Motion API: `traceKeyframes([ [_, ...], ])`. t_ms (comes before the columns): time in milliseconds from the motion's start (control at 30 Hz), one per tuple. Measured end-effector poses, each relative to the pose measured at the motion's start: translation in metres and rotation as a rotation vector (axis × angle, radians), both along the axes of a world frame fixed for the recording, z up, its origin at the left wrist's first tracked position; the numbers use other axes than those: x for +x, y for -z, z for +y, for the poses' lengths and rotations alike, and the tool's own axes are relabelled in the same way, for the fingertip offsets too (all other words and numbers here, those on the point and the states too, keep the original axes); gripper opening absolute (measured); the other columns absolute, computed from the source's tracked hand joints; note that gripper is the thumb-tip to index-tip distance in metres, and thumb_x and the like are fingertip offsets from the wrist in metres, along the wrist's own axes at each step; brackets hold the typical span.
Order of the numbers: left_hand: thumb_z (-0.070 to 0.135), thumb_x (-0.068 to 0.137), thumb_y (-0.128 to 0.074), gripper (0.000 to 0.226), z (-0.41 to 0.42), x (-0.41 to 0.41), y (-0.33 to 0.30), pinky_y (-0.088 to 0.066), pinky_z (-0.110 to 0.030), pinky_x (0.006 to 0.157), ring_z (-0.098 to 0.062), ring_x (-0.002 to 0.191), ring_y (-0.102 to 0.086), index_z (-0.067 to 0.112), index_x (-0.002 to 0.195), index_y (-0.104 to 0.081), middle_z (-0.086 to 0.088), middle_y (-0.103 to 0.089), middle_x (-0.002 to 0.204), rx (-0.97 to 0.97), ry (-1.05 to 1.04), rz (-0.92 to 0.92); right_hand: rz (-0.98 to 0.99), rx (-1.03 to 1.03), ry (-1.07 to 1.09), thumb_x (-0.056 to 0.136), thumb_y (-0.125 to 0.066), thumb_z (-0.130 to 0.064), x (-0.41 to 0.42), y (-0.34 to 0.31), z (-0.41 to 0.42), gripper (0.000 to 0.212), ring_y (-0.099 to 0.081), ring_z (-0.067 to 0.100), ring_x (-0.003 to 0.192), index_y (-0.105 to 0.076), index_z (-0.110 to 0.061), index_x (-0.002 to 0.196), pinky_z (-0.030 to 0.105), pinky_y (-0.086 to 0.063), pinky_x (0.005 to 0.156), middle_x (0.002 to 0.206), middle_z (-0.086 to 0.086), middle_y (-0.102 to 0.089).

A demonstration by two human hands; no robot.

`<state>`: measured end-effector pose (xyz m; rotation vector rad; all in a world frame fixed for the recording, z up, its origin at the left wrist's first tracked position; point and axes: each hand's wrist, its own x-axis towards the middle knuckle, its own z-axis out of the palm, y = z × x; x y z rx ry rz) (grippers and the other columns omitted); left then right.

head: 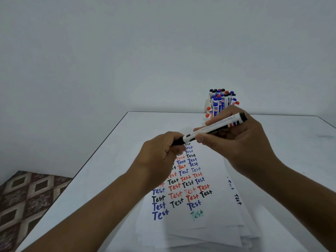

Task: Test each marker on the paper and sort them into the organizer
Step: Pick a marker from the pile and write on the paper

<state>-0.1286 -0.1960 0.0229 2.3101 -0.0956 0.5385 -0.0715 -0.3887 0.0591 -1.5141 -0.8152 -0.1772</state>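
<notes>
Gripping the black cap end in my left hand [160, 151] and the barrel of the marker [214, 127] in the curled fingers [203, 140] of my right hand [243, 140], I hold it level above the paper [214, 171] on the counter [116, 160]; I judge this the cap coming off or going on. Next comes a straight pull or push along the barrel. Rows of "Test" in black, blue, red and green cover the sheet; the barrel's print is too small to read, and the organizer [221, 102] stands far right, full of markers

The top sheet of paper [214, 179], under and below both hands, bears the word "Test" many times over, handwritten in blue, red, black and once green; right of the right hand [241, 140], "Test" runs sideways; the marker [214, 129] barrel's print is too small to read.
</notes>
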Motion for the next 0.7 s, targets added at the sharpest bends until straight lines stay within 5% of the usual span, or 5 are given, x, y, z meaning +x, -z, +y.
traceKeyframes([
  [300,0.023,0.100,-0.058,0.025,-0.004,0.012,0.021,-0.043,-0.016,0.057,-0.005,0.066,-0.055,0.047,0.094,-0.056,0.015,-0.062,0.075,-0.042,-0.040,-0.016,0.169,-0.034,-0.055,0.073,-0.079,-0.016,0.018,0.021,0.003,0.036,-0.075,0.021,0.092,-0.063,0.001,0.100,0.033,-0.061,0.079,0.093,0.009,-0.078],
  [500,0.039,0.098,-0.058,0.011,-0.007,0.025,0.033,-0.052,-0.027,0.068,-0.010,0.078,-0.062,0.045,0.107,-0.060,0.017,-0.067,0.086,0.074,0.010,0.047,0.332,-0.005,0.079,0.083,-0.077,-0.006,0.028,0.040,-0.005,0.019,-0.072,0.015,0.086,-0.072,-0.014,0.099,0.032,-0.059,0.078,0.088,-0.002,-0.076],
  [700,0.077,0.082,-0.054,0.066,0.012,0.039,0.040,-0.051,-0.032,0.094,0.001,0.111,-0.057,0.051,0.141,-0.041,0.028,-0.058,0.127,0.097,-0.008,0.214,0.334,0.118,0.119,0.085,-0.073,0.004,0.043,0.028,-0.015,0.046,-0.073,0.030,0.097,-0.055,-0.022,0.119,0.040,-0.061,0.084,0.099,0.011,-0.076],
])
